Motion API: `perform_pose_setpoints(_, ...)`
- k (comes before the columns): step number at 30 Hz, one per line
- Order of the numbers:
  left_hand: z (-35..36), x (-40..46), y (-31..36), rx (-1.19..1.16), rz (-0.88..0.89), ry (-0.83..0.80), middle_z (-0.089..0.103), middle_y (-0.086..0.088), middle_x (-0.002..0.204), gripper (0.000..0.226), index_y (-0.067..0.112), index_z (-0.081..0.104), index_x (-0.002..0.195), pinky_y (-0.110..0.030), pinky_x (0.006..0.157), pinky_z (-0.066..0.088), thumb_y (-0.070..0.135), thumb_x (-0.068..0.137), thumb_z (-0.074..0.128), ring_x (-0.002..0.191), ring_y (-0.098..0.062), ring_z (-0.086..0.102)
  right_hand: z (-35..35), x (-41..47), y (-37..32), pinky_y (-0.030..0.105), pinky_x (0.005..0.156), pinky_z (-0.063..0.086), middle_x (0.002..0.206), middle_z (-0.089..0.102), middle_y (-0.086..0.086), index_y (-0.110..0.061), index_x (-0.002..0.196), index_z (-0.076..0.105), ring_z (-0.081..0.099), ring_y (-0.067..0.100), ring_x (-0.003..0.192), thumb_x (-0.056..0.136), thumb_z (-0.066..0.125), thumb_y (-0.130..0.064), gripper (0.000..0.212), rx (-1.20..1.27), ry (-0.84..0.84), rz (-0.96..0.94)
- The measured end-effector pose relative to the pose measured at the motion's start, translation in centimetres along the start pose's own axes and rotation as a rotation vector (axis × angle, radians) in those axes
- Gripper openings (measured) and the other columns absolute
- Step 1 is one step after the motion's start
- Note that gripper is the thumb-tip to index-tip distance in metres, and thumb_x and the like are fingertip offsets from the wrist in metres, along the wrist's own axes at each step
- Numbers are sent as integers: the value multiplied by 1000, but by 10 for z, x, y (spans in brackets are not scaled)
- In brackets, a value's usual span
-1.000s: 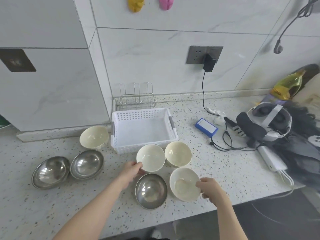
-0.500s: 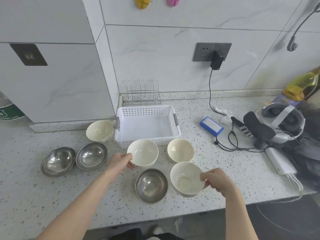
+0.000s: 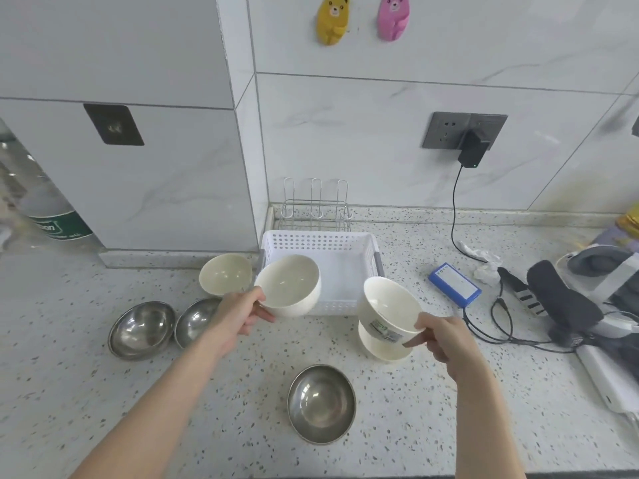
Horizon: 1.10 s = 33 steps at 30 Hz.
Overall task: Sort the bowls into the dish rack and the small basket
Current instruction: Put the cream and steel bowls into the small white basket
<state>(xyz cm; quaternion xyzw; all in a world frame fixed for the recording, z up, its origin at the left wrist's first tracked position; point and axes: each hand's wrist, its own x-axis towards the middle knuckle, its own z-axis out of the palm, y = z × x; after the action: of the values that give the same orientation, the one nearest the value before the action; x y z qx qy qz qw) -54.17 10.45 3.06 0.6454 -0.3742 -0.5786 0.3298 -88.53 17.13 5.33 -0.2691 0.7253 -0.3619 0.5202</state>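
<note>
Fingers of the left hand (image 3: 238,314) pinch the rim of a white bowl (image 3: 288,285) held over the white basket (image 3: 345,243)'s front-left corner; the right hand (image 3: 439,337) grips a second white bowl (image 3: 387,309) just right of the basket's front. Best lower each level, one at a time. Basket and dish rack (image 3: 314,205) behind it hold nothing.
</note>
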Motion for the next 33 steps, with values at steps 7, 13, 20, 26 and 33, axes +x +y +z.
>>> perform_pose_setpoints(7,-17,13,20,-183,-56,34,71,-24,69,21,1,60,102,-16,33,16,12,88,48,36,-8,23,43,31,-33,19,36,23,64,72,20,4,69,66,26,10,42,72,58,-10,17,-24,74,-71)
perform_pose_setpoints(13,-23,24,32,-221,-69,114,69,-24,67,20,-3,62,98,-14,31,17,10,89,48,33,-7,24,97,66,-57,24,49,33,58,72,10,1,62,63,36,10,47,74,60,-14,19,-101,68,-171)
perform_pose_setpoints(20,-29,38,32,-232,-72,167,70,-28,74,20,0,60,104,-14,32,18,9,90,48,37,-8,24,153,111,-64,23,48,32,51,69,8,-10,47,53,35,12,45,74,58,-18,29,-234,-46,-175)
perform_pose_setpoints(26,-31,49,34,-212,-75,204,72,-27,76,22,-1,60,106,-16,32,18,10,91,49,39,-9,24,188,141,-58,22,46,31,56,70,11,-13,44,44,37,16,46,77,58,-18,37,-272,-84,-124)
perform_pose_setpoints(33,-30,61,38,-175,-87,250,73,-25,74,22,-4,64,99,-16,34,18,10,90,49,37,-8,24,206,155,-51,25,51,31,57,62,9,-3,62,57,44,20,53,80,57,-11,19,-228,-92,-81)
